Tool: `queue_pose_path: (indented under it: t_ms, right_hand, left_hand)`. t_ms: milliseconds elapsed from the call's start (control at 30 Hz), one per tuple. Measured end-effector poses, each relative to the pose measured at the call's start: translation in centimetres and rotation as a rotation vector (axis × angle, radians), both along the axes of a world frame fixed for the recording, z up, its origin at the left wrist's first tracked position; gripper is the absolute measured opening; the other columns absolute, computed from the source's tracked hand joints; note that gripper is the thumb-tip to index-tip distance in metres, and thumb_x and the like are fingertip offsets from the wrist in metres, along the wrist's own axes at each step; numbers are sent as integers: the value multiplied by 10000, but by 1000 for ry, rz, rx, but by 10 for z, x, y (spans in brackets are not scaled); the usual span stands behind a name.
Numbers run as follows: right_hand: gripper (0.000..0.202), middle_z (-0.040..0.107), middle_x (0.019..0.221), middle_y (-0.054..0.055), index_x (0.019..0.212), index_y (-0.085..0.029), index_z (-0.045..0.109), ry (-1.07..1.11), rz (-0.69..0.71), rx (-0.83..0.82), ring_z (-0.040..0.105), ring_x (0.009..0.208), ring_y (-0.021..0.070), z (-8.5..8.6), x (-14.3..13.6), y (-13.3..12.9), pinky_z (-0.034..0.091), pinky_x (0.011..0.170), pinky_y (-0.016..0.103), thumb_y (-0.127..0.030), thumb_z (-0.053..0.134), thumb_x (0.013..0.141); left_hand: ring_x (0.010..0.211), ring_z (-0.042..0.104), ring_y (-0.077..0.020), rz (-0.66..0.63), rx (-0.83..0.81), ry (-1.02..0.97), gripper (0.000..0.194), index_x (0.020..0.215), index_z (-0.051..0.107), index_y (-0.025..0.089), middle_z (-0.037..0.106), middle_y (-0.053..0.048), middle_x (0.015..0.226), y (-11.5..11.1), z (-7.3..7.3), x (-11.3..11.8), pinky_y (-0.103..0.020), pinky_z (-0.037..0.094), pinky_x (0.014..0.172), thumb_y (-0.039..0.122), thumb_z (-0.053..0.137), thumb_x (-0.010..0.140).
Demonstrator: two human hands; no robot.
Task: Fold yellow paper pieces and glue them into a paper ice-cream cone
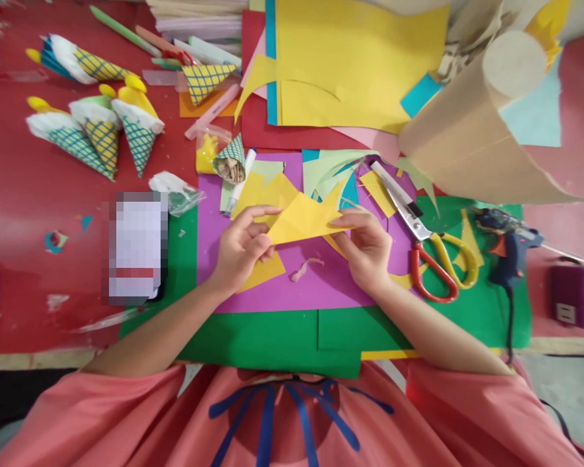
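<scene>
A folded piece of yellow paper (pixel 304 219) is held up between both hands over the purple sheet (pixel 267 299). My left hand (pixel 242 250) pinches its left corner between thumb and fingers. At the opposite corner, my right hand (pixel 365 246) grips the same paper with thumb and fingers closed. More yellow paper pieces (pixel 267 271) lie beneath, partly hidden by the hands. Below the held paper sits a small twisted pinkish scrap (pixel 305 268). Scissors (pixel 413 224) with one red and one yellow handle loop rest to the right of my right hand.
Several decorated paper cones (pixel 95 133) lie at the left, above a blurred phone-like object (pixel 136 246). A glue gun (pixel 510 250) lies right on green paper (pixel 267 334). Behind stand yellow sheets (pixel 360 61) and a big brown paper roll (pixel 460 123). A marker (pixel 242 185) lies near the left hand.
</scene>
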State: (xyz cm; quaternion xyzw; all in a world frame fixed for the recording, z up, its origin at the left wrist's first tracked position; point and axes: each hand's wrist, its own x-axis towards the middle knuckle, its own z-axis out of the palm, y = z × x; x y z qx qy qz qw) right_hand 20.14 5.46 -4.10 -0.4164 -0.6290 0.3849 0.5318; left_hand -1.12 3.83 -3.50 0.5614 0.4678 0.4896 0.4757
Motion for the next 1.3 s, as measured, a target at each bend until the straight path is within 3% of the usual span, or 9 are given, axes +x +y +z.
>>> queue_pose_path:
  t_ms: [67, 167, 300, 467, 567, 700, 1000, 1167, 1300]
  right_hand:
    - [179, 688, 910, -2, 903, -284, 676, -54, 5, 65, 642, 979, 175, 1, 1, 0, 520, 926, 398, -147, 564, 875]
    - [213, 656, 1181, 20, 1064, -302, 653, -41, 14, 13, 598, 1142, 201, 2, -1, 1, 492, 986, 427, -214, 541, 906]
    - [369, 591, 1301, 54, 1327, -334, 469, 111, 21, -242, 575, 1190, 209, 2, -4, 0, 557, 868, 366, -374, 439, 962]
    - [388, 660, 1133, 36, 1307, -332, 471, 265, 106, -434, 668, 957, 173, 3, -5, 0, 564, 804, 333, -433, 501, 934]
    - [348, 679, 941, 3, 1125, -272, 600, 284, 106, -474, 666, 836, 146, 4, -4, 1, 555, 740, 285, -358, 709, 806]
    - [197, 686, 830, 2, 861, -199, 663, 223, 103, -518, 651, 734, 123, 3, -4, 2, 541, 659, 252, -329, 761, 750]
    - [204, 661, 657, -35, 857, -209, 622, 297, 161, -692, 531, 367, 73, 17, -4, 1, 417, 319, 194, -370, 723, 782]
    - [212, 610, 628, -55, 917, -241, 585, 459, 130, -689, 522, 403, 78, 12, -4, 5, 427, 360, 199, -398, 684, 814]
    - [224, 554, 677, -45, 966, -261, 604, 498, 111, -643, 507, 483, 83, 7, -4, 7, 480, 475, 229, -440, 631, 836]
  left_hand:
    - [412, 576, -88, -8, -103, -13, 343, 1026, 603, 209, 616, 50, 554, -2, 2, 2, -176, 454, 388, 488, 642, 830]
    - [539, 664, -108, 139, -89, 71, 261, 858, 621, 174, 688, 13, 661, -4, 2, 4, -192, 539, 510, 416, 696, 800]
    - [821, 709, -126, 198, 304, 374, 62, 873, 701, 200, 738, -1, 867, -2, 1, 2, -229, 573, 753, 227, 681, 821]
    - [963, 695, -143, 61, 545, 567, 224, 1022, 706, 207, 738, -30, 1054, -4, 7, 0, -265, 555, 883, 113, 617, 839]
    - [1009, 681, -168, -8, 504, 478, 240, 1094, 687, 198, 726, -53, 1088, -6, 8, -1, -295, 552, 900, 248, 603, 875]
    - [1001, 671, -156, 19, 376, 366, 207, 1056, 695, 217, 730, -26, 1029, -6, 6, -1, -286, 553, 885, 284, 595, 887]
    - [1050, 654, -168, 24, 256, 293, 250, 1107, 654, 209, 693, -46, 1099, -5, 7, 1, -290, 566, 893, 212, 618, 859]
    - [1045, 668, -175, 7, 204, 315, 338, 1178, 636, 207, 681, -62, 1171, -8, 3, 4, -249, 598, 801, 213, 642, 840]
    - [1137, 642, -198, 2, 282, 351, 432, 1270, 593, 238, 665, -54, 1243, -10, 0, 3, -318, 566, 958, 223, 647, 841]
